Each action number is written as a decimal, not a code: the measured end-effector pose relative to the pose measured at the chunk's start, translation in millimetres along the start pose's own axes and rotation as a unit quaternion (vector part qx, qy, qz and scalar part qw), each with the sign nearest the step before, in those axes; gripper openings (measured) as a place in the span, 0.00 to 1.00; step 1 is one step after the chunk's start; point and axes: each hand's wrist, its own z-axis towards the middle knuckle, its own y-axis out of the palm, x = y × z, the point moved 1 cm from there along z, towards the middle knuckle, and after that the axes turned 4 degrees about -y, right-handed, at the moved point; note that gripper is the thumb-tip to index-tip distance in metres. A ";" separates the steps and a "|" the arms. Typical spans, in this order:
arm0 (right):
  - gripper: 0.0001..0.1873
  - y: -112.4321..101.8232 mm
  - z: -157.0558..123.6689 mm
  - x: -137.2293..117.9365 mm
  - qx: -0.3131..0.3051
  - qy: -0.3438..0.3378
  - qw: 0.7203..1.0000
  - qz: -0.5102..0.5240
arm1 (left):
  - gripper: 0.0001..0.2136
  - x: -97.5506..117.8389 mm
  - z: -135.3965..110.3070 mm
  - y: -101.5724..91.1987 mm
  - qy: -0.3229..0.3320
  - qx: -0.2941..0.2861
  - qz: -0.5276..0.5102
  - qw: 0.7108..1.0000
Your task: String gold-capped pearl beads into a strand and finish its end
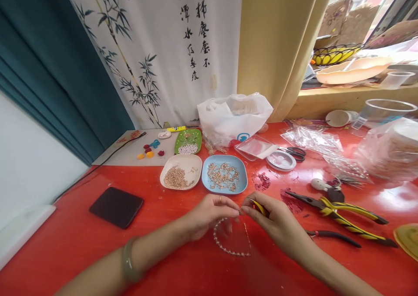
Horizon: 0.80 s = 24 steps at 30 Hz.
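Note:
My left hand is closed in a pinch at one end of a beaded bracelet. Pale beads form its curve, and a thin gold chain rises from its other end toward my fingers. My right hand is wrapped round a small yellow-handled tool with a pointed metal tip; its kind is mostly hidden by the fingers. Both sets of fingertips meet just below a blue dish of gold findings. Whatever tiny piece lies between the fingertips is too small to make out.
Left of the blue dish sit a cream dish of gold beads and a green tray. A black phone lies left. Long-nose pliers, black-handled pliers, a wire spool and scissors lie right.

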 end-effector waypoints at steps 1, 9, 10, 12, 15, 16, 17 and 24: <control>0.10 0.2 -0.3 0.3 -0.001 0.000 1.000 -0.006 | 0.09 -0.5 0.2 0.0 -0.001 0.001 0.004 1.000; 0.09 3.8 -1.8 -1.6 -0.005 -0.009 0.998 -0.060 | 0.08 1.0 0.1 2.2 -0.008 0.042 0.038 0.998; 0.09 4.7 -2.6 -2.4 0.000 -0.017 0.997 -0.073 | 0.08 1.6 -0.3 3.0 -0.007 0.056 0.040 0.998; 0.09 6.5 -5.2 -3.0 0.016 -0.050 0.993 -0.107 | 0.06 2.1 -1.1 5.0 -0.003 0.078 0.043 0.996; 0.11 9.4 -10.3 -0.5 0.044 -0.147 0.965 -0.212 | 0.04 0.7 -1.8 7.1 0.012 0.097 0.044 0.994; 0.12 10.1 -11.5 1.0 0.049 -0.186 0.947 -0.257 | 0.04 -0.2 -1.8 7.3 0.017 0.101 0.043 0.994; 0.14 10.4 -12.1 2.5 0.053 -0.217 0.931 -0.288 | 0.04 -1.3 -1.6 7.2 0.021 0.103 0.042 0.994; 0.12 1.7 -1.8 9.7 0.052 -0.088 0.963 -0.247 | 0.12 -7.8 2.7 2.2 0.029 0.066 0.016 0.997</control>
